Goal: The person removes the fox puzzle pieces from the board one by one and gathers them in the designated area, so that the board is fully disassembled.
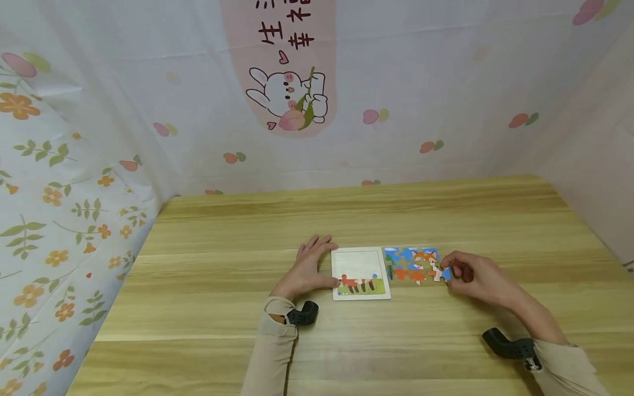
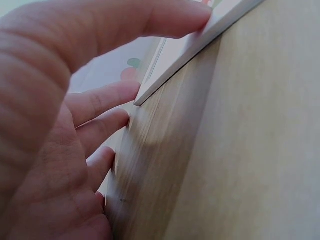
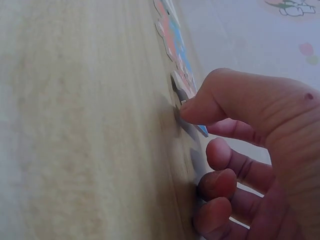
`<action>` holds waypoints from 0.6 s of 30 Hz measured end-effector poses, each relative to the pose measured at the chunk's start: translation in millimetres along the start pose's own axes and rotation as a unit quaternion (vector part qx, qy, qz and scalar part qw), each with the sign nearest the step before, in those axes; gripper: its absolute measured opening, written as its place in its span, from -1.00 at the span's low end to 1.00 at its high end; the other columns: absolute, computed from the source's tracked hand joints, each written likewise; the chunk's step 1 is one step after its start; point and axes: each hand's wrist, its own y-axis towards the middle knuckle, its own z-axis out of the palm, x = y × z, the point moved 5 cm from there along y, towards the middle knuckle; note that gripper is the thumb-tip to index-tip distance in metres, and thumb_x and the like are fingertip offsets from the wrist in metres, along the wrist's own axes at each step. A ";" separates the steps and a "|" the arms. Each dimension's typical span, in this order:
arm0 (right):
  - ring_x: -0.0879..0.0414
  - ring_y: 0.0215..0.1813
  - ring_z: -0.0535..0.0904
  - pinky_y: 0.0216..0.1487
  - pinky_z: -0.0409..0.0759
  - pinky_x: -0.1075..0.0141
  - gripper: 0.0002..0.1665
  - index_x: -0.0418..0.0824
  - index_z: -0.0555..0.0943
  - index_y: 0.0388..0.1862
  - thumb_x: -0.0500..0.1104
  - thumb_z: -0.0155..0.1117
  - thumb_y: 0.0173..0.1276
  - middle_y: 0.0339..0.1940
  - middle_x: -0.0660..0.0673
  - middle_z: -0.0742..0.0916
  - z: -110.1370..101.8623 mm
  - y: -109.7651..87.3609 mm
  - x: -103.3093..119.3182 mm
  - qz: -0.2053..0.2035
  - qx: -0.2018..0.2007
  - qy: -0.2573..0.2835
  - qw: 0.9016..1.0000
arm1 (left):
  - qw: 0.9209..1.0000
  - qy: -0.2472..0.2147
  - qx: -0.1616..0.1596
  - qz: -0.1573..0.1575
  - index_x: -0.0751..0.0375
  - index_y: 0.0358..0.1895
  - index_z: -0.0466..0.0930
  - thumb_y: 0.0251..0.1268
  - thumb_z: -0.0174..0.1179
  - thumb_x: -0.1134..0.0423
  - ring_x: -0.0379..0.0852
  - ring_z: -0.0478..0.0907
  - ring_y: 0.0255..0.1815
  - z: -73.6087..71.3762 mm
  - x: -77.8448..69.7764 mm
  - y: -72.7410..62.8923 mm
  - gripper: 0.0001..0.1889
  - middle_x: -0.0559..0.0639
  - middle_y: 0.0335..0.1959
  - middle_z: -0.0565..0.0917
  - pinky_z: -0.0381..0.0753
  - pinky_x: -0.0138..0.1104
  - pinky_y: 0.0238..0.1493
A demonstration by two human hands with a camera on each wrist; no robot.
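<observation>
A white square puzzle tray [image 1: 359,264] lies on the table, its lower part filled with joined puzzle pieces [image 1: 373,287] showing green ground and striped legs. My left hand [image 1: 312,267] rests at its left side, fingers spread; the left wrist view has the thumb on the tray rim [image 2: 200,37] and the index fingertip at a corner. To the right of the tray lie several puzzle pieces [image 1: 403,264] with a fox face and blue sky. At their right end my right hand [image 1: 477,278] pinches a puzzle piece [image 1: 446,274], slightly tilted in the right wrist view [image 3: 202,129].
The wooden table [image 1: 223,264] runs back to a white patterned curtain [image 1: 396,82]. Another flowered cloth [image 1: 59,220] hangs at the left. Black wrist mounts [image 1: 304,313] sit on both sleeves.
</observation>
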 end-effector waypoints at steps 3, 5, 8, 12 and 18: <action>0.28 -0.57 0.30 -0.58 0.27 0.43 -0.63 -0.12 0.55 -0.25 -0.44 0.33 -0.05 -0.54 0.08 0.44 1.0 -0.8 -0.5 0.004 -0.002 -0.004 1.000 | 1.000 0.000 0.000 0.001 0.19 0.28 0.33 -0.10 0.39 0.19 0.03 -0.24 0.47 0.6 0.6 -0.2 -0.25 0.05 0.45 0.10 -0.38 -0.04 0.38; 0.28 -0.56 0.29 -0.58 0.27 0.42 -0.63 -0.13 0.55 -0.24 -0.43 0.33 -0.04 -0.53 0.08 0.44 1.6 -1.8 -0.5 0.007 -0.004 -0.008 1.000 | 1.000 -0.001 0.002 0.002 0.19 0.28 0.32 -0.08 0.39 0.20 0.03 -0.25 0.48 0.9 1.0 -0.6 -0.25 0.05 0.45 0.09 -0.38 -0.04 0.38; 0.30 -0.56 0.29 -0.57 0.27 0.42 -0.64 -0.13 0.55 -0.23 -0.42 0.35 -0.03 -0.52 0.08 0.44 2.5 -3.0 0.3 0.010 -0.007 -0.014 1.000 | 1.000 -0.003 0.003 0.002 0.18 0.29 0.31 -0.07 0.39 0.20 0.01 -0.27 0.48 1.1 1.7 -1.0 -0.25 0.05 0.45 0.08 -0.39 -0.05 0.38; 0.30 -0.56 0.27 -0.56 0.26 0.42 -0.65 -0.14 0.57 -0.22 -0.39 0.38 -0.01 -0.53 0.09 0.44 3.6 -3.0 1.2 0.008 -0.013 -0.016 1.000 | 1.000 -0.007 0.003 0.003 0.17 0.29 0.31 -0.08 0.39 0.19 0.00 -0.27 0.48 0.8 2.1 -0.6 -0.24 0.04 0.45 0.08 -0.40 -0.05 0.38; 0.32 -0.57 0.24 -0.57 0.23 0.41 -0.67 -0.15 0.58 -0.20 -0.37 0.39 0.02 -0.52 0.10 0.43 4.7 -1.9 -0.3 0.009 -0.014 -0.012 1.000 | 1.000 -0.016 0.005 0.003 0.18 0.29 0.30 -0.08 0.39 0.19 0.00 -0.28 0.48 0.0 0.5 -0.3 -0.24 0.05 0.45 0.08 -0.41 -0.05 0.37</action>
